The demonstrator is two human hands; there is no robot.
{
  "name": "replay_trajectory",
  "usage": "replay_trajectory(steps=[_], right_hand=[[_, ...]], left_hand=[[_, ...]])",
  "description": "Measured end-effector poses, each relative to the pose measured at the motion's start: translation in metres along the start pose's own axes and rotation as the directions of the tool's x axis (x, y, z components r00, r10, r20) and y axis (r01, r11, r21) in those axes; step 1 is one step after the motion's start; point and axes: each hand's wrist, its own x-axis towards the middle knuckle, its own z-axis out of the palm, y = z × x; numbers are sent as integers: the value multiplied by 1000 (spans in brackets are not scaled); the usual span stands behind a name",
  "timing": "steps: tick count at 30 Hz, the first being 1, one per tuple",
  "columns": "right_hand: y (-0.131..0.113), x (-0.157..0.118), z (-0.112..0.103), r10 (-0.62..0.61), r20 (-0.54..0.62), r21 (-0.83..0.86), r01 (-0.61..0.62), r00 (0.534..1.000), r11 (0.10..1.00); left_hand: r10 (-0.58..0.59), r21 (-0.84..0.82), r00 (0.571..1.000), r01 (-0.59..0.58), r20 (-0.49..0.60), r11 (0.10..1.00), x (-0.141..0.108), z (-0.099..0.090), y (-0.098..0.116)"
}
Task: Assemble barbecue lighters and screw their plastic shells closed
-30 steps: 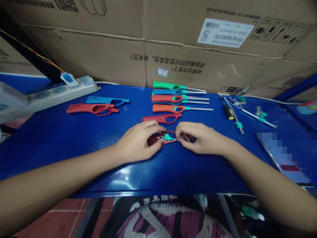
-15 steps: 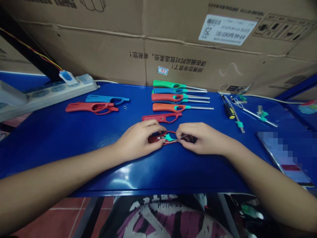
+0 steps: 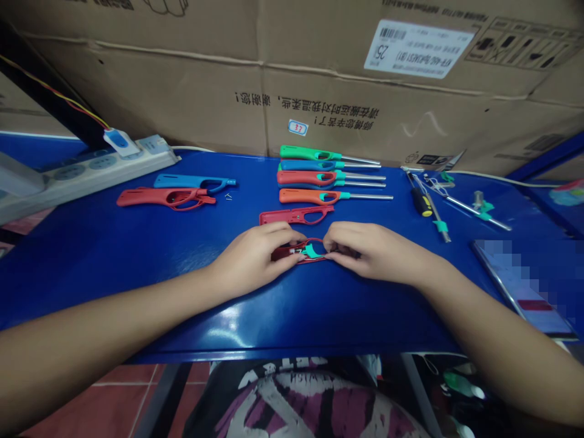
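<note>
Between my hands lies a red lighter casing half (image 3: 281,251), with a teal trigger (image 3: 312,250) and thin wires inside it. My left hand (image 3: 258,252) grips the casing from the left, thumb on the near edge and fingers on the far one. The fingers of my right hand (image 3: 365,249) are closed in a pinch at the casing's right end; what sits in the pinch is hidden. Just beyond, a second red casing half (image 3: 296,215) rests on the blue table (image 3: 255,322).
Several assembled lighters (image 3: 305,196) lie in a row before a cardboard box (image 3: 182,91). At left are a red casing (image 3: 150,198), a blue casing (image 3: 182,182), small screws (image 3: 229,196) and a power strip (image 3: 91,170). A screwdriver (image 3: 420,202), metal tubes (image 3: 465,207) and a phone (image 3: 506,274) occupy the right.
My right fingers have closed closer together at the casing's right end. My left hand keeps its hold. The whole view has shifted slightly.
</note>
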Motion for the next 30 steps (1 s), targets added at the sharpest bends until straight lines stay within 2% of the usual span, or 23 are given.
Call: replay_trajectory(steps=[13,17,24,30], right_hand=[[1,-1,-1,-10,10,-54,11,1000,998],[1,-3,-3,-8,-29,-76,6,1000,997],[3,-3,-3,-69,-64,-135,60,996,989],[2,-4,-4,-146,-132,-243,111,980,964]], left_hand=[[20,72,1000,-21,16,997,-3,-1,3],[41,118,999,-43,20,992,-4,-2,3],[7,252,1000,-5,-8,968,-5,-6,11],[69,249,998,-70,14,966,-6,-7,10]])
